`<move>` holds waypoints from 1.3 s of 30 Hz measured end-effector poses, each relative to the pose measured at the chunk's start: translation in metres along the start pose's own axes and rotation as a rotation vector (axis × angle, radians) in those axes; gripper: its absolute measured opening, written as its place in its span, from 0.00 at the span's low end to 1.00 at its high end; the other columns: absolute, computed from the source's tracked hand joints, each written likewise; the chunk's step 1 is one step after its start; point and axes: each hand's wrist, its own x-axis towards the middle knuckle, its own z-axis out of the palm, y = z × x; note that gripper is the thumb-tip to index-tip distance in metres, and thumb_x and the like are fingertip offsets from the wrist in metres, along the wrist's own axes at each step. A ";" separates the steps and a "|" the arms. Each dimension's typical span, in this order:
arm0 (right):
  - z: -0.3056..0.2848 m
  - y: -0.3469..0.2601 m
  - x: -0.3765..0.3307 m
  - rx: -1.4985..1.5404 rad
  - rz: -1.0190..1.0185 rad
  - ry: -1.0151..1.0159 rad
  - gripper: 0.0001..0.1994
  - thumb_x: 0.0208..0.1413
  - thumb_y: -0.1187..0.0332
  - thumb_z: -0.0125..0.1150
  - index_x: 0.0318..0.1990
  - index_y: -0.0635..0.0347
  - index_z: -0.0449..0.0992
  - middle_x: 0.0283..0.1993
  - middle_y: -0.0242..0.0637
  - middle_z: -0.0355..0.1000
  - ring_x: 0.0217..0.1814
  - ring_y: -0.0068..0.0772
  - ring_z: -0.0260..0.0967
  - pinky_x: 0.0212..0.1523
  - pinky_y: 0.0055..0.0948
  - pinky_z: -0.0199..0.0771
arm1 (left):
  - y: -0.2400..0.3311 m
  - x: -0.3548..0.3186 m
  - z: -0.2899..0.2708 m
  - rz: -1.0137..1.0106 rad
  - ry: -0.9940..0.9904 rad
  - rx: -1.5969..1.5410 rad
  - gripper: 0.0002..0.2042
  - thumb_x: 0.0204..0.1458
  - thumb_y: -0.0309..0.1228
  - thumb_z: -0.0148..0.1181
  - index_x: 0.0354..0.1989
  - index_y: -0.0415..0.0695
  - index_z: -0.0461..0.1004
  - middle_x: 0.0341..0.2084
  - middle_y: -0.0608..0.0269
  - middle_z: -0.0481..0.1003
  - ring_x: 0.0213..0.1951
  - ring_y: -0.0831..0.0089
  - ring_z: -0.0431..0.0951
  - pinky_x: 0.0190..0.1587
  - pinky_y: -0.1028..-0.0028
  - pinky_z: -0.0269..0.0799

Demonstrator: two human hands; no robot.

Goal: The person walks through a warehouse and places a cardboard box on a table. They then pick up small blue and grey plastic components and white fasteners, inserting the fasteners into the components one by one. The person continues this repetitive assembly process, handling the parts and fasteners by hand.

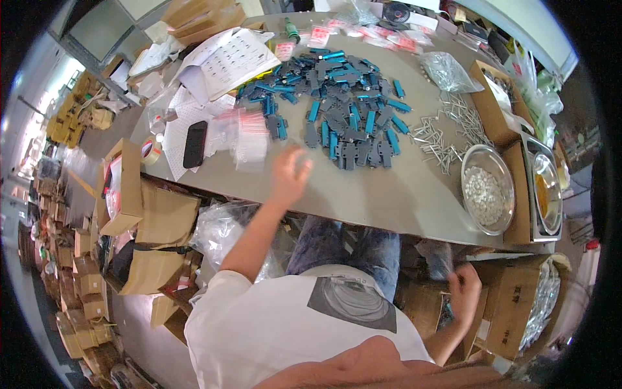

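Observation:
My left hand (289,175) is over the near part of the grey table (402,207), with its thumb and fingers apart and nothing visible in them. Just beyond it, to the left, lies a stack of small clear zip bags (251,139) with red edges. My right hand (465,285) is low, off the table's front edge, with curled fingers closed on a blurred clear plastic bag (438,259). Beneath that bag is an open cardboard box (418,292). A large pile of dark grey and blue plastic hinge-like parts (353,117) covers the table's middle.
Bent metal rods (447,139) lie to the right, near a steel bowl (468,194) of small white pieces. A black phone (195,144) rests on printed sheets (227,65) at left. Cardboard boxes (518,305) stand below the table's right side.

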 end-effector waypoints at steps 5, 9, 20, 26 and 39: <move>-0.046 0.036 -0.050 -0.213 0.334 0.018 0.12 0.57 0.68 0.55 0.25 0.62 0.64 0.21 0.40 0.55 0.22 0.35 0.48 0.24 0.37 0.50 | -0.100 -0.012 -0.041 -0.029 0.027 0.534 0.27 0.50 0.38 0.58 0.54 0.32 0.63 0.51 0.37 0.64 0.54 0.44 0.62 0.59 0.57 0.56; -0.021 0.017 -0.026 -0.156 0.277 0.003 0.08 0.54 0.69 0.57 0.30 0.66 0.69 0.24 0.44 0.64 0.23 0.37 0.57 0.27 0.39 0.60 | -0.061 -0.045 -0.057 -0.161 -0.067 0.490 0.28 0.47 0.40 0.62 0.53 0.34 0.65 0.45 0.43 0.65 0.49 0.46 0.64 0.55 0.55 0.57; 0.088 -0.057 0.067 0.052 -0.274 -0.368 0.11 0.47 0.71 0.62 0.38 0.63 0.74 0.35 0.48 0.71 0.37 0.53 0.69 0.37 0.40 0.69 | -0.034 -0.089 -0.066 0.277 -0.210 0.172 0.10 0.43 0.26 0.63 0.34 0.40 0.72 0.38 0.55 0.72 0.45 0.53 0.72 0.47 0.62 0.69; 0.119 -0.098 0.070 0.154 -0.429 -0.470 0.11 0.45 0.72 0.64 0.37 0.63 0.74 0.33 0.46 0.72 0.37 0.51 0.69 0.38 0.40 0.69 | 0.021 -0.107 -0.042 0.002 -0.198 -0.172 0.03 0.49 0.24 0.59 0.30 0.39 0.72 0.26 0.56 0.74 0.29 0.62 0.76 0.32 0.69 0.72; 0.128 -0.112 0.069 0.277 -0.535 -0.359 0.11 0.42 0.77 0.65 0.36 0.62 0.75 0.35 0.46 0.71 0.37 0.52 0.70 0.37 0.39 0.71 | 0.085 -0.092 0.010 -0.219 -0.266 -0.613 0.07 0.47 0.28 0.64 0.33 0.38 0.77 0.16 0.61 0.72 0.20 0.75 0.70 0.25 0.76 0.64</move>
